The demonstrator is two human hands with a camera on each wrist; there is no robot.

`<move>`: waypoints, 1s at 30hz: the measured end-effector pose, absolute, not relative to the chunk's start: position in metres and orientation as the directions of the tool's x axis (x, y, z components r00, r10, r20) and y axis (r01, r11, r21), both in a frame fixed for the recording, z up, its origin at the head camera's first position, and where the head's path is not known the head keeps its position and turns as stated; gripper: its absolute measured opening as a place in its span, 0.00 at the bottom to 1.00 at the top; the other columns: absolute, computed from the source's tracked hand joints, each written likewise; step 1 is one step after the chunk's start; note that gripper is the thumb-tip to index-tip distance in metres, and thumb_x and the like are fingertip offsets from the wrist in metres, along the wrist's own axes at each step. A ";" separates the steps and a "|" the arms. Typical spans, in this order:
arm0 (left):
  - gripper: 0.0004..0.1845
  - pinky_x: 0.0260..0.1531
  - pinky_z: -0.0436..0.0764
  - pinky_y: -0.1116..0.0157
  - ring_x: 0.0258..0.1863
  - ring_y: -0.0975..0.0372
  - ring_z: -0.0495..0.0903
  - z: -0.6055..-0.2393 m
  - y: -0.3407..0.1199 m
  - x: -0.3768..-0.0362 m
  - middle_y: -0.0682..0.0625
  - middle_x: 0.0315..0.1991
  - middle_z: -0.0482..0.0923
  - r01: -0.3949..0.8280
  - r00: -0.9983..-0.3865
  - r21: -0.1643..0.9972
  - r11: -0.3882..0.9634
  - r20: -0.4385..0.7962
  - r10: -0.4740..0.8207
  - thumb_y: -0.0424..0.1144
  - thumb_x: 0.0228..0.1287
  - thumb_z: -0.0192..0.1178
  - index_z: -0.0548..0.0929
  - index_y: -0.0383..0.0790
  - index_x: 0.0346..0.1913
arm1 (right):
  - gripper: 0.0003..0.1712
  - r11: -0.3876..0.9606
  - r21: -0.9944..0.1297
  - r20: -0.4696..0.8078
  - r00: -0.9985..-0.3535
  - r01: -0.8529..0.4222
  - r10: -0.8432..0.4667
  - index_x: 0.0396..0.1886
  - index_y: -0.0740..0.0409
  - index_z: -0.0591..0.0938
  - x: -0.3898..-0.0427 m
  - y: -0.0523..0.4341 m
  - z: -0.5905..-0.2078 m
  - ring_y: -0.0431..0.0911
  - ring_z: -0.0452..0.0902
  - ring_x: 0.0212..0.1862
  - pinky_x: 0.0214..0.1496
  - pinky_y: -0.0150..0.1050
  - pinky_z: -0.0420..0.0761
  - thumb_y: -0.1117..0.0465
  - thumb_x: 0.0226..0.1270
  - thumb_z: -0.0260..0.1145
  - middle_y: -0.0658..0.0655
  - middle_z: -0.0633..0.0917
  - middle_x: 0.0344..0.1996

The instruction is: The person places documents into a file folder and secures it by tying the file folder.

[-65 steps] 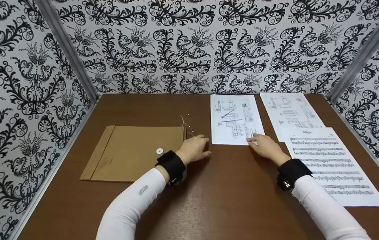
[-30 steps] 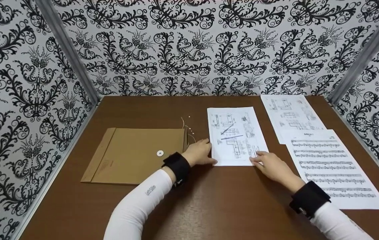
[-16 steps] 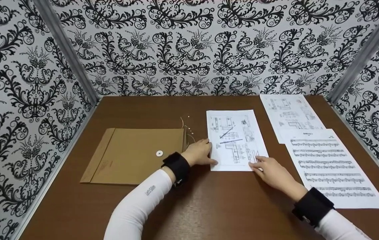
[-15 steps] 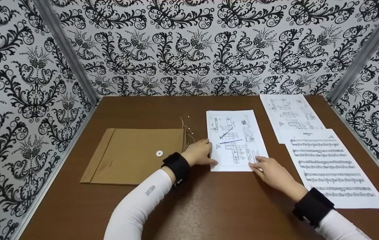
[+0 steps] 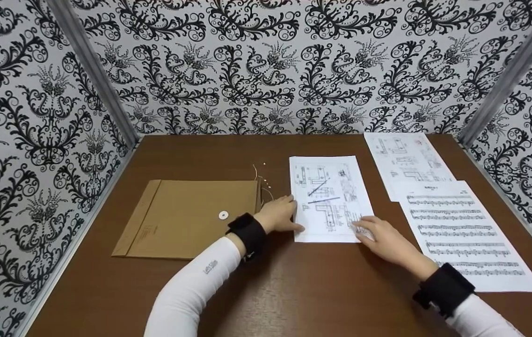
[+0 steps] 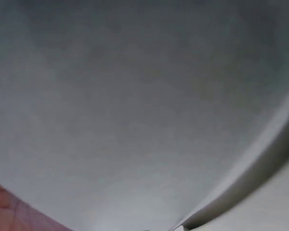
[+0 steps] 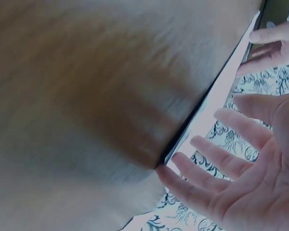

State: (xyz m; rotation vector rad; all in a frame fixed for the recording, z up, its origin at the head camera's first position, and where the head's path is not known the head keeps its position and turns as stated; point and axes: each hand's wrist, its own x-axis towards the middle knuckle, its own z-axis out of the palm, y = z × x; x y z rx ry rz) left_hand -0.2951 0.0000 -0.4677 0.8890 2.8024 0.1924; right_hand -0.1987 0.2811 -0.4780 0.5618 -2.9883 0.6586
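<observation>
A stack of white sheets with a technical drawing [image 5: 315,220] on top lies flat at the middle of the table, in the head view. Two dark blue strokes cross the drawing. My left hand [image 5: 277,214] touches the stack's left edge, its thumb at the near left corner. At the near right corner rests my right hand [image 5: 382,239], fingertips over the sheet. In the right wrist view the right hand [image 7: 250,163] has its fingers extended and spread beside the stack's edge. The left wrist view is mostly a blurred grey surface, with skin at its lower left corner.
A brown document envelope [image 5: 191,210] with a white button [image 5: 223,215] lies left of the stack, a thin string [image 5: 268,189] at its right end. To the right, a sheet of music [image 5: 467,234] overlaps another drawing sheet [image 5: 408,154]. Patterned walls enclose the table.
The drawing stack has slid from the back toward me under my right hand. My left hand has come to its left edge. Lately the right hand has shifted slightly right and nearer.
</observation>
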 end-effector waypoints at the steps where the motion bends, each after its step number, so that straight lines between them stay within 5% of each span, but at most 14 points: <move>1: 0.37 0.75 0.71 0.54 0.76 0.47 0.69 -0.468 0.000 -0.295 0.39 0.76 0.68 0.556 -0.801 0.180 0.812 -0.144 0.581 0.59 0.63 0.67 0.78 0.34 0.64 | 0.21 0.842 -0.426 0.095 -0.942 -0.330 -0.321 0.61 0.69 0.81 -0.200 0.283 -0.477 0.72 0.76 0.62 0.64 0.66 0.76 0.61 0.74 0.63 0.76 0.79 0.60; 5: 0.37 0.74 0.72 0.54 0.76 0.47 0.69 -0.471 -0.001 -0.295 0.39 0.76 0.68 0.557 -0.805 0.179 0.811 -0.126 0.580 0.59 0.63 0.68 0.78 0.34 0.64 | 0.27 0.821 -0.516 0.061 -0.967 -0.242 -0.247 0.66 0.72 0.75 -0.208 0.290 -0.473 0.75 0.72 0.66 0.67 0.68 0.73 0.59 0.76 0.62 0.80 0.73 0.65; 11: 0.35 0.75 0.70 0.57 0.76 0.48 0.69 -0.474 -0.002 -0.296 0.38 0.76 0.68 0.573 -0.795 0.190 0.797 -0.105 0.597 0.58 0.63 0.68 0.79 0.33 0.63 | 0.33 0.783 -0.612 -0.035 -0.987 -0.105 -0.160 0.71 0.75 0.68 -0.226 0.301 -0.470 0.71 0.78 0.61 0.58 0.60 0.81 0.56 0.78 0.60 0.81 0.72 0.67; 21: 0.35 0.73 0.73 0.55 0.77 0.49 0.68 -0.473 0.000 -0.294 0.41 0.76 0.68 0.550 -0.807 0.194 0.812 -0.124 0.577 0.58 0.63 0.68 0.78 0.36 0.64 | 0.35 0.671 -0.741 -0.127 -0.987 0.031 -0.096 0.74 0.82 0.58 -0.255 0.308 -0.469 0.75 0.67 0.71 0.67 0.61 0.78 0.58 0.82 0.52 0.85 0.64 0.70; 30: 0.32 0.73 0.74 0.53 0.77 0.49 0.68 -0.473 0.000 -0.295 0.41 0.76 0.68 0.541 -0.810 0.216 0.813 -0.126 0.572 0.58 0.63 0.69 0.80 0.36 0.60 | 0.43 0.508 -0.838 -0.252 -0.967 0.200 -0.034 0.79 0.78 0.42 -0.270 0.318 -0.476 0.72 0.64 0.74 0.71 0.57 0.76 0.55 0.83 0.50 0.82 0.60 0.75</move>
